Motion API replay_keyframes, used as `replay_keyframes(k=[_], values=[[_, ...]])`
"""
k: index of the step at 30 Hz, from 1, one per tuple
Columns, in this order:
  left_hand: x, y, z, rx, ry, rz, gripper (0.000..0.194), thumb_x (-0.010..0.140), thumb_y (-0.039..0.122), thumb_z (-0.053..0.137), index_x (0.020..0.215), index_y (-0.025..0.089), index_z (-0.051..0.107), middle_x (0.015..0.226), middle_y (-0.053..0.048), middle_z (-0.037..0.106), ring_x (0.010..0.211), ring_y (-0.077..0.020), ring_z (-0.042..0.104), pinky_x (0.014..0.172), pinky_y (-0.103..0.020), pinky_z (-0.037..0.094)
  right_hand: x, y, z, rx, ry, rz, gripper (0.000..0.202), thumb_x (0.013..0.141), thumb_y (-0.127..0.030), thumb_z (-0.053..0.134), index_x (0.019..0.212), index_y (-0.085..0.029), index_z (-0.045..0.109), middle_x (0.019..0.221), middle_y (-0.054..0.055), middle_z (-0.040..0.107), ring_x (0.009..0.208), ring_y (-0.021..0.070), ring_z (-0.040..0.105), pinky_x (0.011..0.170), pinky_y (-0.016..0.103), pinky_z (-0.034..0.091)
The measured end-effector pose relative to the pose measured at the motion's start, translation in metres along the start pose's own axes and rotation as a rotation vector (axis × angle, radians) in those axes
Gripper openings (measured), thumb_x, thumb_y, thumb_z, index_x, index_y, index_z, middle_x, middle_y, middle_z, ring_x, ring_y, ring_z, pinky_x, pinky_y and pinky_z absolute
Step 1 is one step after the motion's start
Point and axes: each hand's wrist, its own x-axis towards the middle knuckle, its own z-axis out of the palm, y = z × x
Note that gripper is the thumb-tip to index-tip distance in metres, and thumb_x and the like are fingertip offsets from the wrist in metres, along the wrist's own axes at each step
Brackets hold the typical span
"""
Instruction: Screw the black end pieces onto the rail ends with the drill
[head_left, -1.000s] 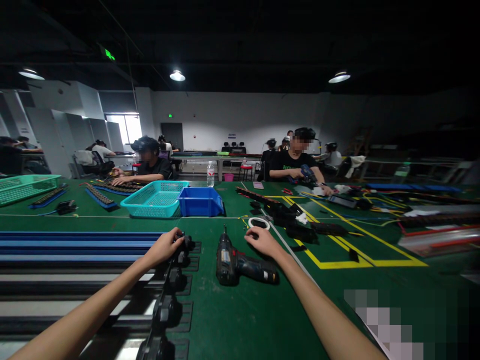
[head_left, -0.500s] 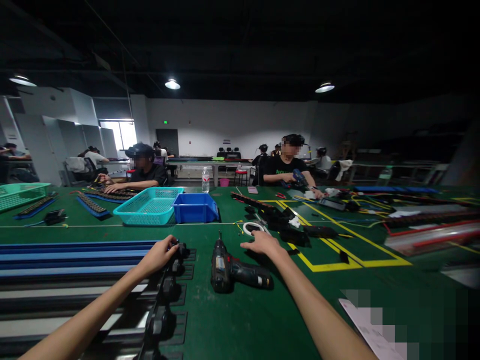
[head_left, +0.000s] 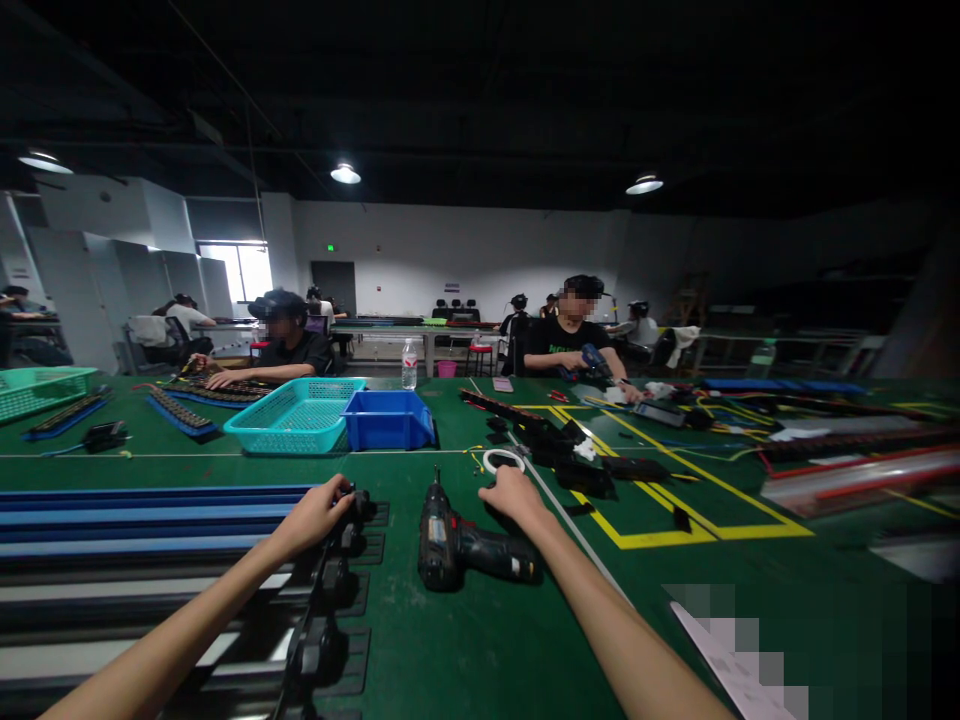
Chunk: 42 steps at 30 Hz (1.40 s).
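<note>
Head view: a black power drill (head_left: 442,540) lies on its side on the green table (head_left: 442,660), bit toward twelve o'clock and handle toward three. Taking the drill as the dial's centre, the person's left hand (head_left: 313,518) is between nine and ten, its fingertips at a black end fitting (head_left: 362,503) on the long blue rails (head_left: 150,515); whether the fingers are closed on that fitting or merely rest against it cannot be told. Between one and two o'clock, the right hand (head_left: 516,496) is near the drill's handle with its fingers bent, and what they may hold is hidden. Just beyond it, at one o'clock, lies a white ring (head_left: 487,463), partly covered by the hand. A blue bin (head_left: 386,425) stands at eleven, beside a teal basket (head_left: 289,440) at ten. Farther out at one o'clock, a co-worker (head_left: 570,340) has a blue drill (head_left: 596,360).
</note>
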Motion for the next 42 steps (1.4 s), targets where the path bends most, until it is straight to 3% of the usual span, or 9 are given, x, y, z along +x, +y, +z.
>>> replay_keyframes(k=[4,11,15,22,27,31,38,42], values=[[0.001,-0.002,0.001,-0.006,0.011,0.035,0.030,0.089,0.042,0.040,0.101,0.018,0.053,0.082,-0.003,0.064,0.074,-0.0171,0.059,0.066,-0.025,0.037,0.004,-0.010,0.000,0.140,0.115,-0.070,0.028,0.071,-0.042,0.061,0.078,-0.016,0.065,0.082,0.014,0.068,0.076,0.0250,0.064,0.067,0.032,0.045],[0.001,-0.002,0.001,0.016,0.013,0.028,0.029,0.089,0.042,0.041,0.099,0.018,0.054,0.081,-0.004,0.064,0.075,-0.0175,0.060,0.067,-0.024,0.037,0.019,-0.016,0.016,0.610,0.306,-0.234,0.044,0.075,-0.050,0.059,0.105,-0.018,0.063,0.106,0.009,0.064,0.101,0.0226,0.058,0.092,0.034,0.043],[0.000,0.000,0.000,0.016,0.004,0.015,0.030,0.089,0.042,0.041,0.101,0.018,0.054,0.081,-0.004,0.065,0.074,-0.0174,0.060,0.066,-0.024,0.037,0.023,-0.008,0.030,0.790,0.254,-0.318,0.047,0.076,-0.050,0.061,0.110,-0.019,0.060,0.113,0.009,0.061,0.107,0.0215,0.056,0.096,0.034,0.042],[0.001,0.001,0.000,0.026,0.005,0.000,0.030,0.088,0.042,0.042,0.101,0.018,0.054,0.082,-0.004,0.065,0.074,-0.0176,0.060,0.067,-0.025,0.038,0.023,0.008,0.044,1.023,0.185,-0.231,0.046,0.078,-0.047,0.059,0.115,-0.020,0.058,0.125,0.010,0.056,0.118,0.0229,0.051,0.101,0.038,0.040],[0.000,0.003,0.000,0.023,0.004,-0.009,0.031,0.088,0.043,0.042,0.101,0.018,0.055,0.083,-0.005,0.065,0.077,-0.0185,0.061,0.068,-0.025,0.038,0.021,0.012,0.054,1.073,0.087,-0.188,0.043,0.075,-0.042,0.063,0.112,-0.019,0.061,0.115,0.010,0.064,0.108,0.0240,0.060,0.099,0.042,0.043],[-0.002,0.004,-0.002,0.015,0.009,0.012,0.030,0.089,0.042,0.041,0.101,0.018,0.054,0.083,-0.004,0.065,0.077,-0.0184,0.061,0.068,-0.025,0.038,0.020,0.012,0.059,1.076,0.041,-0.190,0.047,0.073,-0.042,0.066,0.113,-0.019,0.061,0.118,0.010,0.063,0.112,0.0245,0.058,0.102,0.044,0.041],[0.000,0.002,0.000,0.014,0.007,-0.004,0.031,0.088,0.042,0.042,0.103,0.018,0.054,0.083,-0.005,0.066,0.078,-0.0187,0.062,0.071,-0.025,0.039,0.016,0.007,0.054,1.149,0.014,-0.164,0.053,0.071,-0.046,0.068,0.114,-0.017,0.060,0.115,0.012,0.064,0.107,0.0267,0.061,0.098,0.043,0.045],[0.000,0.000,0.001,0.025,0.004,0.003,0.031,0.088,0.042,0.042,0.103,0.017,0.054,0.083,-0.005,0.066,0.076,-0.0186,0.061,0.069,-0.025,0.039,0.013,0.004,0.047,1.107,0.154,-0.190,0.052,0.073,-0.047,0.066,0.115,-0.018,0.059,0.114,0.012,0.064,0.105,0.0255,0.061,0.095,0.041,0.047]])
